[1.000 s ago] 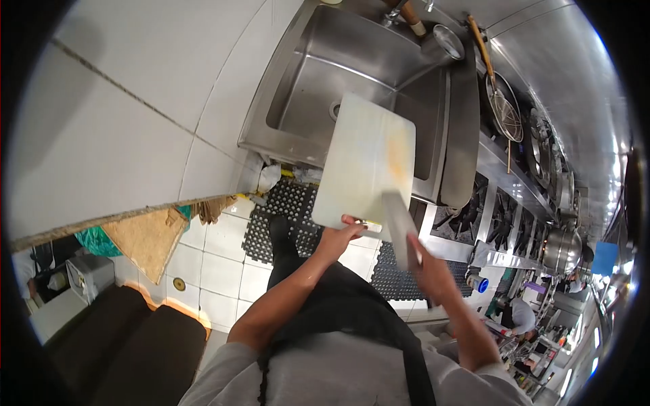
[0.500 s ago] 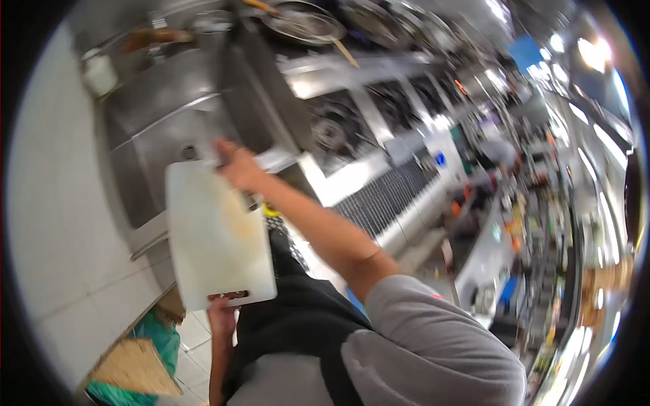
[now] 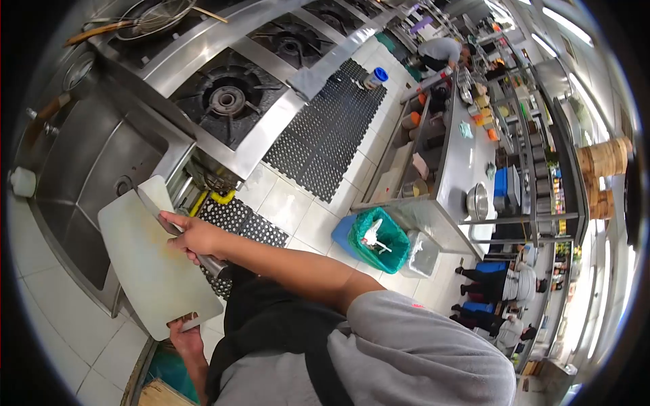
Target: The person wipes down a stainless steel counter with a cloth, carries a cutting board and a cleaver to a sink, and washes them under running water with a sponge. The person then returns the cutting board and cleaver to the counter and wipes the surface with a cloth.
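Observation:
A white cutting board (image 3: pixel 135 260) is held tilted over the near edge of a steel sink (image 3: pixel 57 203). My left hand (image 3: pixel 187 336) grips it by the handle slot at its lower end, fingers wrapped through. My right hand (image 3: pixel 196 237) is closed around a knife (image 3: pixel 150 208) above the board. The knife's blade points to the board's upper end, and its metal handle end sticks out behind my fist. A faint yellowish stain shows on the board beside the right hand. Whether the blade touches the board, I cannot tell.
A stove with gas burners (image 3: pixel 227 100) stands beyond the sink. Black rubber mats (image 3: pixel 325 128) cover part of the floor. A bin with a green liner (image 3: pixel 389 254) stands by a steel counter (image 3: pixel 453 162). Several people are farther off, one bending at the counter (image 3: pixel 440 51).
The view has swung right and is sharper. My right hand, earlier near the board's top edge, is now over its middle right side with the knife. The left hand keeps its grip.

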Demonstrator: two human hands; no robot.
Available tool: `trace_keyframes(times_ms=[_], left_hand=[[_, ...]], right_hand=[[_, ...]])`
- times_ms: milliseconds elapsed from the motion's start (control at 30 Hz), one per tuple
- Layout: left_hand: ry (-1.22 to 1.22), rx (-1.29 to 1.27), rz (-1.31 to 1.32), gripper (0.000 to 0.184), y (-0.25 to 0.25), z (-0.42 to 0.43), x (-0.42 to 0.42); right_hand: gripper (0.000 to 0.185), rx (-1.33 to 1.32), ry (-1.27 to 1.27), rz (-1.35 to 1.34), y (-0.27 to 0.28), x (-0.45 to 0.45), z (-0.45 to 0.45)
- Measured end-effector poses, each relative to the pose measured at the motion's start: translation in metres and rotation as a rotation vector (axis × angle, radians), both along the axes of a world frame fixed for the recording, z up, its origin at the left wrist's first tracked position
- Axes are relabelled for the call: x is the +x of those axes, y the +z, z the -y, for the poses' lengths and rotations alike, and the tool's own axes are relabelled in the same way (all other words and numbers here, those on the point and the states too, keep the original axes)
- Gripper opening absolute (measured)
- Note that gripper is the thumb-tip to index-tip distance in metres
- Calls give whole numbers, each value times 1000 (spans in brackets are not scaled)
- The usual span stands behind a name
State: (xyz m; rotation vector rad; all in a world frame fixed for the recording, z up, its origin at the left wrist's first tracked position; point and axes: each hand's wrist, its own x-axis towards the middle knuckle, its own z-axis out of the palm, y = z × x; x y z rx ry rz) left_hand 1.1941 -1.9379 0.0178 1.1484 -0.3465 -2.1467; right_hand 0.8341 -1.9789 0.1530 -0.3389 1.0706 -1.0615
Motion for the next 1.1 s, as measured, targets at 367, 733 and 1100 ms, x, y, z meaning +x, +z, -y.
trace_keyframes(times_ms=[367,733,1100], left_hand=[[-64,-76,37,38,49,-14,-38],[6,-452,190,41,149,-82,-77],[-418,-194,41,20,195,-127,-327]], right_hand=[[77,16,219,-43,7,-128,-274],[42,731,-111,-326,-212,-195,-680],[29,1107,258,-20,-265,-94,-961]])
